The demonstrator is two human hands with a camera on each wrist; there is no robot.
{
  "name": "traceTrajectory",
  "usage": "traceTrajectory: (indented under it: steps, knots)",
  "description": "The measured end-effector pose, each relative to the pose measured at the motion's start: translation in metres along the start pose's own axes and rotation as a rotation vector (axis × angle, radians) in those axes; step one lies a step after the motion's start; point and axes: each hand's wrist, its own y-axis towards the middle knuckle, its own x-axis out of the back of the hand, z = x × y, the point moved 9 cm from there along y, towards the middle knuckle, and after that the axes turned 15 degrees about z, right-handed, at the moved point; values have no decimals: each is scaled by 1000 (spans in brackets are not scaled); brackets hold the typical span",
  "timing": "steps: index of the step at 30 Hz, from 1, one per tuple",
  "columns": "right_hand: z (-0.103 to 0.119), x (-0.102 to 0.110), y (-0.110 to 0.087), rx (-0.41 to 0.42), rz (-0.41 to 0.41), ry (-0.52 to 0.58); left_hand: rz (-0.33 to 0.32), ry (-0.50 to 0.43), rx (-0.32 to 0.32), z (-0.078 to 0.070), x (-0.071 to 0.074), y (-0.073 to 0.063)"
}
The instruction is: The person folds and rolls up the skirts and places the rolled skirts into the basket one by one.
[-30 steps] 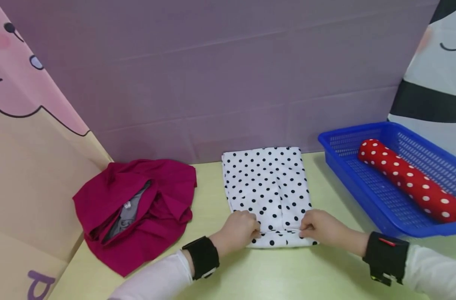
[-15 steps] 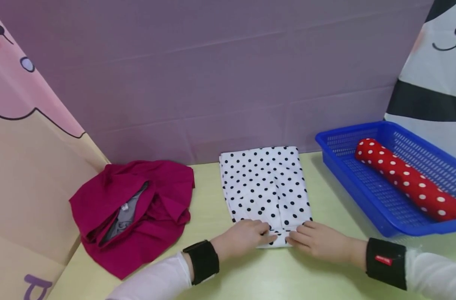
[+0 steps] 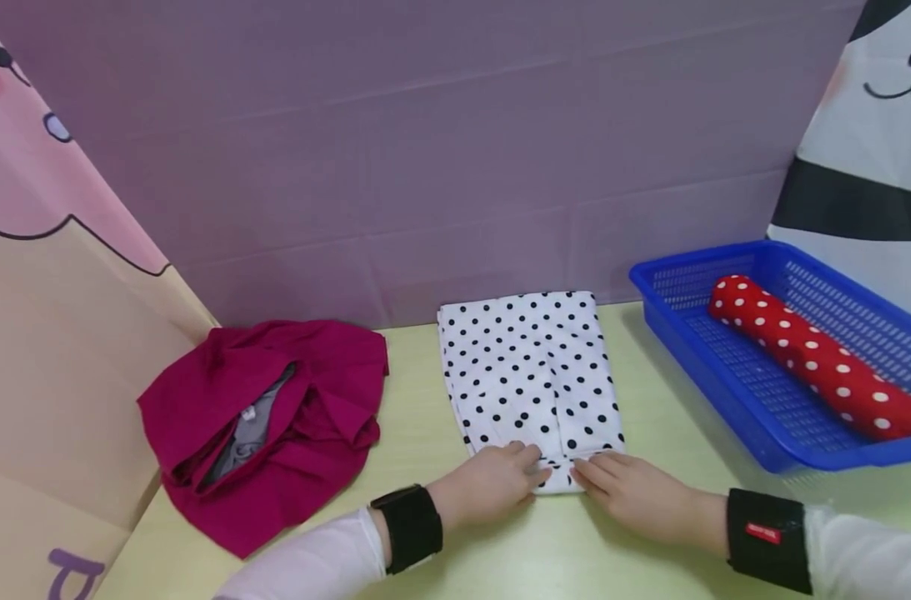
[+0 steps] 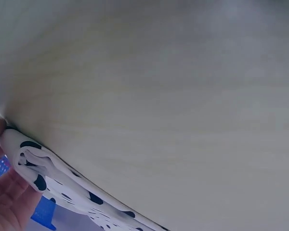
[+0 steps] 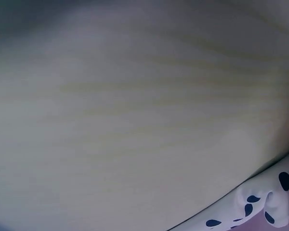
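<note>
A folded white cloth with black polka dots [image 3: 526, 367] lies flat on the table, its near edge turned up into a narrow roll. My left hand [image 3: 496, 482] grips the left end of that roll; the left wrist view shows thumb and fingers [image 4: 12, 195] on either side of the rolled end [image 4: 31, 159]. At the right end my right hand [image 3: 646, 497] holds the same near edge, fingers over the fold and thumb by the front. In the right wrist view only a sliver of that hand shows beside the roll [image 5: 265, 202].
A crumpled magenta garment with a grey inside [image 3: 305, 450] lies to the left. On the right stands a blue basket [image 3: 713, 400] with a rolled red polka-dot cloth [image 3: 815, 354] in it. A purple backdrop [image 3: 455, 167] rises behind the pale table [image 3: 560, 558].
Both hands have moved inward along the near edge, from pinching its corners to lying over the turned-up fold. The near edge is now rolled slightly tighter. The view has shifted slightly.
</note>
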Motion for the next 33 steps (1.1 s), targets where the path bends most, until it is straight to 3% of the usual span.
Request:
traceTrajectory:
  steps: [5,9,12,15,19,22,29,33]
  knots:
    - [-5,3,5,-29,-18,34,35,32,0,-2,1,4]
    - [-13,4,10,-56,-10,117,1,46,-27,0,2,4]
    - [-21,1,14,-61,20,213,-42,3,-56,4,3,3]
    - [-31,-4,17,-64,53,351,-75,-139,-74,13,5,2]
    - [-44,-10,21,-67,91,525,-69,-347,-74,26,3,3]
    - [-50,-14,22,-80,125,615,-51,-410,-60,31,1,4]
    - [-61,-21,22,-211,199,753,-59,-512,30,40,2,6]
    - [-63,-32,20,-276,286,874,-7,-780,63,47,-9,9]
